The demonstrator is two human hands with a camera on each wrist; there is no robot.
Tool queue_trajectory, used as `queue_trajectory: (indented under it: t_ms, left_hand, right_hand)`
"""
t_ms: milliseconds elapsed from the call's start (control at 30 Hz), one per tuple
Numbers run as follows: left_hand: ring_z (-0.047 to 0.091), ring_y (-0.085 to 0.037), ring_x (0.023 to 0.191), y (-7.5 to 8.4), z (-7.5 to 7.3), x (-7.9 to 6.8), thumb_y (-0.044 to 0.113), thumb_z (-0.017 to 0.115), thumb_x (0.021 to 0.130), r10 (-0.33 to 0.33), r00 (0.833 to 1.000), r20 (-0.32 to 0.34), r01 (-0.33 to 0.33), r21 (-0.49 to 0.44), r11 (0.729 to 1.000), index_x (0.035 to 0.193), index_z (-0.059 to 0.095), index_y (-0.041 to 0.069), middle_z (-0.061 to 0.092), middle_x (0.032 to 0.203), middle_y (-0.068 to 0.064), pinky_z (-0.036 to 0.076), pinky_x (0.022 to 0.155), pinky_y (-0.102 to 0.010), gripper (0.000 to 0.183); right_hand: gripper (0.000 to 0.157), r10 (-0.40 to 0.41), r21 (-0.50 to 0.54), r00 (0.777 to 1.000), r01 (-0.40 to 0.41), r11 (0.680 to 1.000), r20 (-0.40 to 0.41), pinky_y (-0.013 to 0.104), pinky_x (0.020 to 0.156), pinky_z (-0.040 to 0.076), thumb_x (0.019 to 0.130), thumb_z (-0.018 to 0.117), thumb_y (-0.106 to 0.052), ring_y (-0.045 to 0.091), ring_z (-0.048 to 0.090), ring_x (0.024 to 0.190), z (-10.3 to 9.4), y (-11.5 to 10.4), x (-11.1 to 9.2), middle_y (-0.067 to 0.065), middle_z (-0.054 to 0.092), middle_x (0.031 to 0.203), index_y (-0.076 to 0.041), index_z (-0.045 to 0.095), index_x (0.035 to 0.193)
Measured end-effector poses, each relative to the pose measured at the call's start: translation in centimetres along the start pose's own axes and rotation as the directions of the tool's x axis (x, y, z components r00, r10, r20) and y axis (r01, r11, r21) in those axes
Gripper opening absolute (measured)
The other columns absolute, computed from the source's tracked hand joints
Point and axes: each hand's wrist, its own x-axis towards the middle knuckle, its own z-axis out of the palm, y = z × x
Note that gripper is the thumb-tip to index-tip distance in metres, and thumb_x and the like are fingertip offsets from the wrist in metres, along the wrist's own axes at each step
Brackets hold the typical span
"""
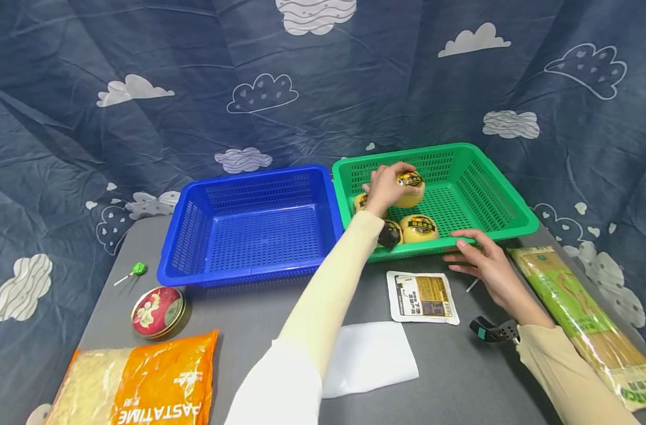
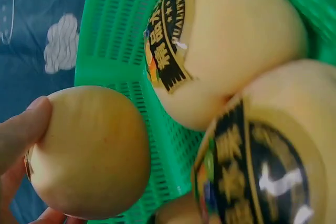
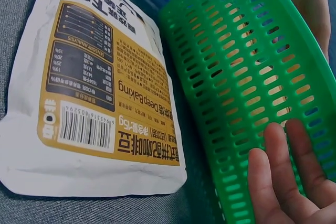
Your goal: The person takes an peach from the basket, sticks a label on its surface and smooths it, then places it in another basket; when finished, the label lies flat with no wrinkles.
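My left hand [image 1: 389, 188] is over the left part of the green basket [image 1: 493, 195], holding a round pale yellow fruit [image 1: 410, 192] with a black-and-gold label. In the left wrist view, thumb and fingers grip the fruit [image 2: 94, 153] at its side; whether it is an apple or a pear I cannot tell. Several like fruits [image 1: 418, 228] sit below it in the basket, partly hidden by the hand. My right hand [image 1: 485, 265] is at the basket's front rim, its fingers [image 3: 281, 156] extended against the slotted outer wall.
Left of the green basket stands a blue basket [image 1: 238, 274]. Nearer lie a white-and-gold pouch [image 1: 423, 297], a white packet [image 1: 373, 360], an orange pasta bag [image 1: 169, 378], a round red tin [image 1: 155, 311], a green lollipop [image 1: 138, 269] and a long noodle pack [image 1: 578, 313].
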Motion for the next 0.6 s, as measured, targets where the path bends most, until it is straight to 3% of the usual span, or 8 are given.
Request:
queue_trajectory:
  t_ms: [100,233,333,467,600]
  left_hand:
    - [0.038,-0.018,0.112,0.0,0.8,0.2,0.03,0.075,0.073,-0.053,0.999,-0.002,0.053,0.025,0.998,0.113,0.06,0.033,0.051,0.115,0.006,0.014,0.098,-0.058,0.042]
    - [0.037,-0.019,0.118,0.2,1.4,0.1,0.032,0.07,0.078,-0.114,0.991,0.076,0.1,0.168,0.981,0.118,0.057,0.035,0.048,0.12,0.005,0.01,0.1,-0.06,0.043]
    - [0.038,-0.019,0.12,0.3,1.4,0.0,0.034,0.066,0.081,-0.134,0.982,0.13,0.095,0.271,0.958,0.122,0.053,0.036,0.047,0.124,0.004,0.01,0.1,-0.058,0.043]
    - [0.039,-0.019,0.121,0.6,1.2,-0.2,0.036,0.063,0.084,-0.142,0.979,0.149,0.088,0.32,0.943,0.124,0.052,0.036,0.047,0.127,0.004,0.011,0.101,-0.057,0.042]
    - [0.027,-0.022,0.129,1.0,1.0,-0.6,0.035,0.05,0.091,-0.196,0.946,0.258,0.077,0.409,0.909,0.133,0.04,0.04,0.034,0.14,0.006,0.006,0.102,-0.056,0.043]
  right_hand:
    - [0.031,-0.004,0.003,1.0,0.004,1.0,-0.002,0.035,0.071,0.052,0.095,0.044,-0.018,0.022,0.063,0.088,-0.1,0.1,-0.1,0.003,0.06,0.1,-0.005,0.042,0.123]
    - [0.035,-0.004,-0.004,1.0,0.004,1.0,0.002,0.035,0.071,0.052,0.095,0.044,-0.019,0.023,0.062,0.09,-0.1,0.2,-0.2,0.002,0.06,0.101,-0.001,0.039,0.125]
    - [0.035,-0.001,-0.027,1.0,0.001,1.0,-0.002,0.036,0.072,0.052,0.095,0.045,-0.02,0.022,0.062,0.09,0.0,0.1,-0.3,0.002,0.059,0.101,-0.004,0.04,0.126]
    - [0.033,-0.003,-0.032,1.0,0.002,0.999,-0.012,0.038,0.072,0.051,0.095,0.045,-0.021,0.023,0.062,0.09,0.0,0.1,-0.2,0.01,0.058,0.104,-0.006,0.042,0.124]
    - [0.035,-0.001,-0.026,1.0,0.0,1.0,-0.022,0.038,0.072,0.051,0.095,0.046,-0.021,0.024,0.062,0.09,-0.2,0.3,-0.2,0.014,0.057,0.106,-0.004,0.042,0.125]
